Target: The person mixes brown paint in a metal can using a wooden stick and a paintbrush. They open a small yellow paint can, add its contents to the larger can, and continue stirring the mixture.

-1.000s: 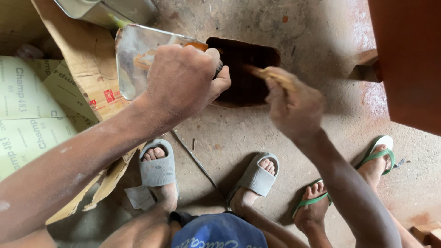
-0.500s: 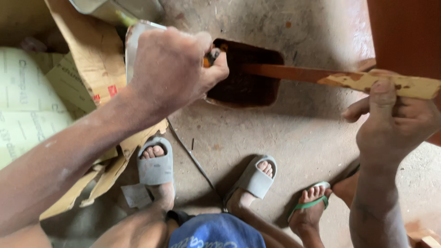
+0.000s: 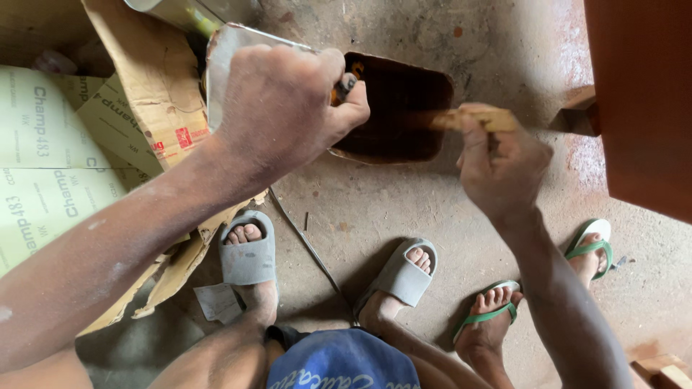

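Two hands are at work over a square metal tin (image 3: pixel 404 79) that sits at the top centre of the frame, its open mouth showing dark brown liquid. My left hand (image 3: pixel 285 108) is curled into a tight fist on the tin's left rim, thumb pressed against the edge, tipping it. My right hand (image 3: pixel 501 162) is closed around a flat wooden stick (image 3: pixel 468 119). The stick lies nearly level across the frame, its long axis running left to right; its left end points into the dark liquid and its right end sits in my fingers. Flattened cardboard (image 3: pixel 137 94) lies at the upper left. My grey sandals (image 3: pixel 249 252) stand on the concrete floor (image 3: pixel 404 209) below.
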`<action>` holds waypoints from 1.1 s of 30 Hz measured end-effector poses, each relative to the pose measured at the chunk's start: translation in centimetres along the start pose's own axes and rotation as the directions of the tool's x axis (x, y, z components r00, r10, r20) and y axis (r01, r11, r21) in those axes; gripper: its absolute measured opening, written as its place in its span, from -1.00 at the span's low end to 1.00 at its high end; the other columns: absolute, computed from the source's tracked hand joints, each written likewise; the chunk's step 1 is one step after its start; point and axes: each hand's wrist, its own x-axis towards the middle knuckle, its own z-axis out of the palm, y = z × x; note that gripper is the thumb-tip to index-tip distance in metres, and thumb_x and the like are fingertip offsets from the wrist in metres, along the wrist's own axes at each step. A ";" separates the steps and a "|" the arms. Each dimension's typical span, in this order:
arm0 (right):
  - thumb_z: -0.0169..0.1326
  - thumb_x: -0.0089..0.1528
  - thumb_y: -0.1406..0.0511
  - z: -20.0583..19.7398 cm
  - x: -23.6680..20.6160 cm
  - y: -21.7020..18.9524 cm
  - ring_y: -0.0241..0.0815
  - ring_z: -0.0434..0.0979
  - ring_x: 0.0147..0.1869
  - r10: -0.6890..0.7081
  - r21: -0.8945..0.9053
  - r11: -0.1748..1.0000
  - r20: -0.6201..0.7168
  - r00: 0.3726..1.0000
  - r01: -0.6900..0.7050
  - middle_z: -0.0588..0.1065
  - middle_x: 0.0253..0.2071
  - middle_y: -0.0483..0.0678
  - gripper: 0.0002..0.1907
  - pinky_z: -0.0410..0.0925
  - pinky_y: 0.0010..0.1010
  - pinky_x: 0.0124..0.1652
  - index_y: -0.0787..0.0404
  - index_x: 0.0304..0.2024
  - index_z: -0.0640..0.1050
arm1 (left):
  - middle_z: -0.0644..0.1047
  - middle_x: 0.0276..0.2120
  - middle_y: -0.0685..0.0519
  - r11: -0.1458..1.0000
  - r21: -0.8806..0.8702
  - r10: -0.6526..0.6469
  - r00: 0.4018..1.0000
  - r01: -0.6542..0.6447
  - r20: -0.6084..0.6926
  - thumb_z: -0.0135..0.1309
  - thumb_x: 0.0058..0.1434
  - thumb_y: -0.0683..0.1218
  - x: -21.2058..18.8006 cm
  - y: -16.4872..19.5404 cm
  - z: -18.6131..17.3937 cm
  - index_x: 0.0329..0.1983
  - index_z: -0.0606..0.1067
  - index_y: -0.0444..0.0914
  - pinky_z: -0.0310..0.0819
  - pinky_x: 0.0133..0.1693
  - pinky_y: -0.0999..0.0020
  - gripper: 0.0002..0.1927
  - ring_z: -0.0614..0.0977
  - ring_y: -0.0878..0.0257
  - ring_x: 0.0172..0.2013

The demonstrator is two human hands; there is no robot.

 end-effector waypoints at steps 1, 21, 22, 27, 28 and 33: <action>0.01 0.55 0.31 0.2 -0.2 0.2 -0.33 0.62 -0.46 -0.014 0.037 0.999 -0.005 1.000 0.014 0.64 -0.29 0.05 -0.77 0.46 -0.58 -0.54 0.38 0.06 0.58 | 0.45 -0.72 0.01 1.000 -0.007 0.003 1.000 -0.003 0.000 0.23 0.35 0.02 0.0 0.0 0.2 -0.57 0.49 -0.25 0.38 -0.53 0.20 -0.60 0.50 0.18 -0.70; 0.10 0.50 0.34 -0.2 -0.6 -2.3 -0.35 0.58 -0.42 -0.010 -0.072 0.997 -0.073 0.997 0.004 0.61 -0.34 0.00 -0.79 0.40 -0.53 -0.48 0.35 0.12 0.59 | 0.47 -0.71 -0.04 0.996 -0.081 -0.020 0.998 0.025 0.058 0.22 0.29 -0.04 -0.5 0.3 2.4 -0.59 0.46 -0.26 0.40 -0.55 0.17 -0.63 0.52 0.11 -0.70; 0.09 0.49 0.34 -0.3 -0.5 -2.2 -0.37 0.57 -0.45 0.003 -0.067 0.998 -0.034 0.999 -0.006 0.63 -0.30 0.02 -0.80 0.39 -0.56 -0.52 0.35 0.09 0.59 | 0.47 -0.71 -0.04 0.996 -0.084 -0.030 0.998 0.035 0.062 0.22 0.28 -0.05 -0.5 0.4 2.5 -0.60 0.45 -0.26 0.40 -0.55 0.17 -0.63 0.52 0.12 -0.70; 0.07 0.46 0.35 -0.3 -0.9 -2.0 -0.46 0.56 -0.49 0.013 0.041 0.999 0.040 0.999 -0.014 0.59 -0.44 -0.06 -0.76 0.38 -0.66 -0.59 0.38 0.11 0.58 | 0.46 -0.73 -0.05 0.996 -0.080 -0.024 0.997 0.030 0.074 0.22 0.26 -0.02 -0.7 0.4 2.7 -0.60 0.46 -0.27 0.40 -0.56 0.15 -0.63 0.52 0.07 -0.71; 0.07 0.47 0.36 -0.4 -0.8 -2.0 -0.45 0.54 -0.50 0.015 0.009 1.000 0.012 1.000 -0.016 0.59 -0.44 -0.04 -0.78 0.36 -0.65 -0.61 0.38 0.09 0.59 | 0.46 -0.74 -0.06 0.996 -0.080 -0.034 0.994 0.042 0.103 0.23 0.25 -0.01 -0.7 0.4 2.7 -0.61 0.46 -0.28 0.39 -0.57 0.15 -0.62 0.51 0.08 -0.73; 0.07 0.44 0.36 -0.4 -0.4 -2.9 -0.42 0.51 -0.52 -0.051 -0.005 0.999 0.074 0.996 0.051 0.65 -0.26 0.10 -0.83 0.33 -0.63 -0.62 0.34 -0.01 0.62 | 0.47 -0.71 -0.09 0.993 -0.096 -0.058 0.992 0.070 0.116 0.21 0.28 -0.01 -1.0 0.5 2.7 -0.60 0.46 -0.29 0.40 -0.55 0.13 -0.61 0.54 0.04 -0.68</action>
